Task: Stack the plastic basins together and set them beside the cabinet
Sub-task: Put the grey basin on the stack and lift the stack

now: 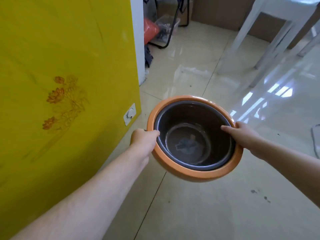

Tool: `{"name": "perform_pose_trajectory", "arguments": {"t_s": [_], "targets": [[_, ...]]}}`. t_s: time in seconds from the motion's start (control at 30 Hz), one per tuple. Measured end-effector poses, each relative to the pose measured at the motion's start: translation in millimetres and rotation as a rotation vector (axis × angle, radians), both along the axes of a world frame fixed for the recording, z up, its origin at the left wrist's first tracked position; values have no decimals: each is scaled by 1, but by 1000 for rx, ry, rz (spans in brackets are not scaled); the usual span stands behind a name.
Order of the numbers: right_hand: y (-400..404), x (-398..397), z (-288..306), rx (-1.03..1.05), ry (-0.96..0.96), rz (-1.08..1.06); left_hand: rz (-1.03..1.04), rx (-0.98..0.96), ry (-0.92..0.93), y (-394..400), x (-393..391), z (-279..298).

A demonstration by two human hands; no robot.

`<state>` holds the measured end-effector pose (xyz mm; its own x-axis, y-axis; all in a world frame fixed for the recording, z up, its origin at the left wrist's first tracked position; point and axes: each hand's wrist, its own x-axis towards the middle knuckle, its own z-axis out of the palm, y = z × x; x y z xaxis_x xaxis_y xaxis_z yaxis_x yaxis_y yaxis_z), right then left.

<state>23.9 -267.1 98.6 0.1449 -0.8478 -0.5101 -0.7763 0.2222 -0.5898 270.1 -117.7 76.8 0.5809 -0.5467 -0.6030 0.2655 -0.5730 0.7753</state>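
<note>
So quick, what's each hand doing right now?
Left hand: closed on the left rim of the stacked basins.
Right hand: closed on their right rim, thumb inside.

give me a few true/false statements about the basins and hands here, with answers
1. A dark basin sits nested inside the orange basin. True.
2. Only one hand holds the stack. False: the left hand and right hand both grip its rim.
3. The yellow cabinet stands left of the basins. True.
4. The dark basin is full of laundry. False: its bottom shows bare.
</note>
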Motion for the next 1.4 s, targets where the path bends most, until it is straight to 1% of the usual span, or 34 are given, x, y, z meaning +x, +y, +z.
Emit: {"name": "perform_pose_trajectory", "arguments": {"t_s": [0.1, 0.23, 0.33, 0.4, 0.5, 0.63, 0.7, 0.8, 0.93, 1.03, 1.13, 1.27, 1.4], "targets": [[-34, 13, 12, -28, -14, 9, 15, 9, -45, -39, 11, 14], [-90, 17, 6, -30, -47, -10, 34, 84, -106, -97, 11, 31], [-135, 21, 0, 7, -129, -21, 22, 143, -119, -142, 11, 42], [-166, 24, -3, 4, -182, -31, 86, 171, -115, -173, 17, 44], [-212, 38, -15, -22, -223, -13, 216, 190, -37, -210, 29, 39], [-264, 76, -36, -66, -256, 78, 407, 95, 115, -241, 54, 4], [-286, 101, -52, -46, -279, 111, 498, 38, 170, -250, 64, -17], [-311, 139, -75, 27, -319, 98, 609, -32, 203, -257, 75, -46], [-324, 184, -101, 103, -379, 43, 666, -75, 220, -251, 80, -74], [-326, 207, -118, 108, -398, 14, 719, -93, 231, -243, 83, -91], [-327, 222, -125, 105, -419, 33, 772, -116, 238, -240, 90, -103], [-330, 234, -127, 76, -397, 71, 805, -133, 295, -242, 95, -113], [-327, 237, -121, 50, -378, 106, 778, -90, 306, -243, 100, -111]]}}
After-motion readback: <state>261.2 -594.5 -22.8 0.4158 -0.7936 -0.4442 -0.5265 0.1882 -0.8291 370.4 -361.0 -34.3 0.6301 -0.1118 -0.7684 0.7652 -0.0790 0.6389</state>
